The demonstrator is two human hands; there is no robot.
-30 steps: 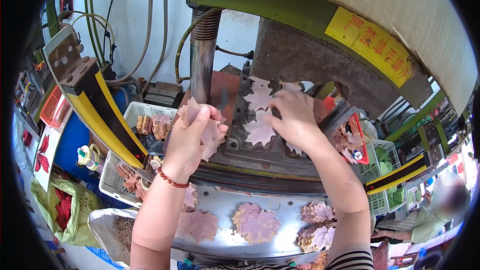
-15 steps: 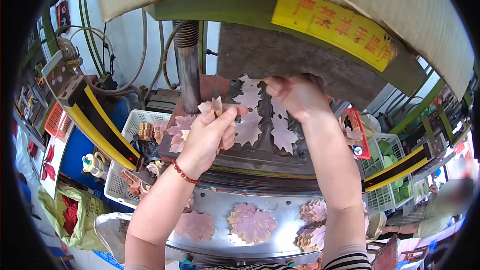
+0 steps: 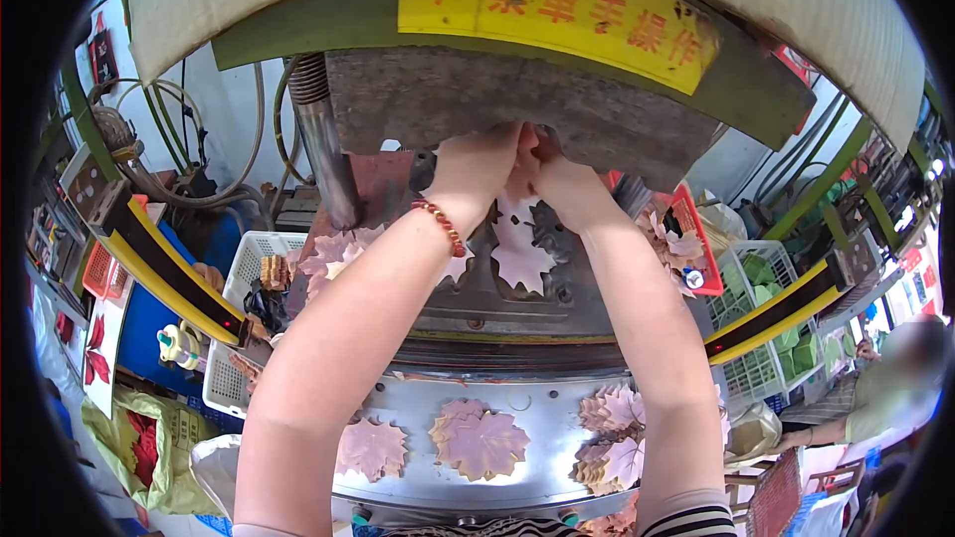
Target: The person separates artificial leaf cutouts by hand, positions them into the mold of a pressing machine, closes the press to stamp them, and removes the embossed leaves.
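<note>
Both hands reach under the dark press plate point(image 3: 428, 89). My left hand point(image 3: 482, 169) has its fingers closed round pinkish leaf pieces point(image 3: 523, 164). Beside it, my right hand point(image 3: 565, 184) is at the same pieces, its fingertips partly hidden and dark in the plate's shadow. Below the hands, a pink leaf piece point(image 3: 521, 257) lies on the dark metal die point(image 3: 477, 313). Another leaf shows partly behind my left wrist. More leaf pieces point(image 3: 333, 254) are heaped left of the die.
Leaf stacks point(image 3: 481, 443) rest on the metal ledge point(image 3: 418, 393) in front. Yellow-black guards point(image 3: 179, 273) flank the press. A red basket point(image 3: 699, 239) and a white basket of green pieces point(image 3: 761, 283) stand right. A person point(image 3: 885, 393) is at far right.
My left hand has moved right and deeper under the plate, and now meets my right hand. The view has shifted, so the press plate appears farther left.
</note>
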